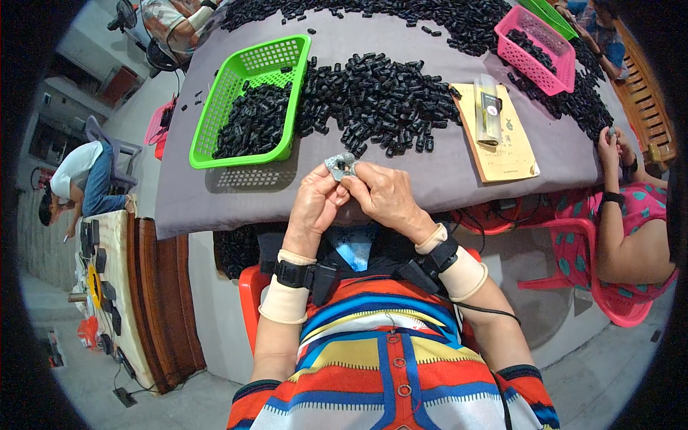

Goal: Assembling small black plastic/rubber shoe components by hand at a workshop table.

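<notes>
My left hand (314,204) and my right hand (388,198) meet just off the table's near edge. Their fingers are closed on a small grey piece (337,164) with a dark spot in its middle; whether it is cloth or metal I cannot tell. Beyond them spreads a heap of small black plastic parts (387,104) on the grey tablecloth (244,197). To its left, a green basket (247,159) holds more of these parts. Right of the heap lies a yellowish booklet or pad (510,170) with a clear plastic case (489,107) on top.
A pink basket (536,77) of black parts stands at the far right, near another green basket (548,16). More parts cover the table's far side. Co-workers sit at the right and far left. A wooden bench (161,301) and a bent-over person (86,172) are at left.
</notes>
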A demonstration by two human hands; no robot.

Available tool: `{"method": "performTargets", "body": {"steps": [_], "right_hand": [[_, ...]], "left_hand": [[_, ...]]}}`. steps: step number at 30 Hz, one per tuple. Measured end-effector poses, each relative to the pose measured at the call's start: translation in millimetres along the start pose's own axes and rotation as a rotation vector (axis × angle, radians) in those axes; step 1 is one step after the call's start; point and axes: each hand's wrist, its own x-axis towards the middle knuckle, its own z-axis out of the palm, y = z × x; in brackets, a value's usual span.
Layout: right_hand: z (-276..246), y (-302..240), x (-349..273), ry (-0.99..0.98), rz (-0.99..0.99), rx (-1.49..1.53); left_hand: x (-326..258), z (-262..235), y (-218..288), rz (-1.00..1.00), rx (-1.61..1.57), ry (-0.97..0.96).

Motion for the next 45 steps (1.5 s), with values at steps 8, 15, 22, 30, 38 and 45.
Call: {"method": "performTargets", "body": {"steps": [8,15,22,30,38,45], "right_hand": [[4.2,1.0,-1.6,0.049,-0.002,-0.035],[4.8,-0.5,-0.9,0.048,0.021,-0.053],[1.6,1.8,-1.8,0.031,-0.021,-0.01],[-1.1,1.2,-2.2,0.001,-0.032,-0.005],[1.2,1.9,-1.0,0.02,0.0,-0.045],[0.9,0.4,0.1,0.059,-0.011,-0.018]], "left_hand": [[0.1,2.0,-0.6,0.002,0.035,0.085],[0.2,-3.3,1.4,-0.022,0.046,-0.022],[-0.8,-2.1,3.7,-0.035,-0.002,-0.016],[-0.6,-6.3,3.2,-0.043,-0.022,-0.05],[2.1,-4.0,3.7,-0.045,-0.007,-0.052],[-3.4,2.6,2.2,-0.02,0.024,0.066]]}}
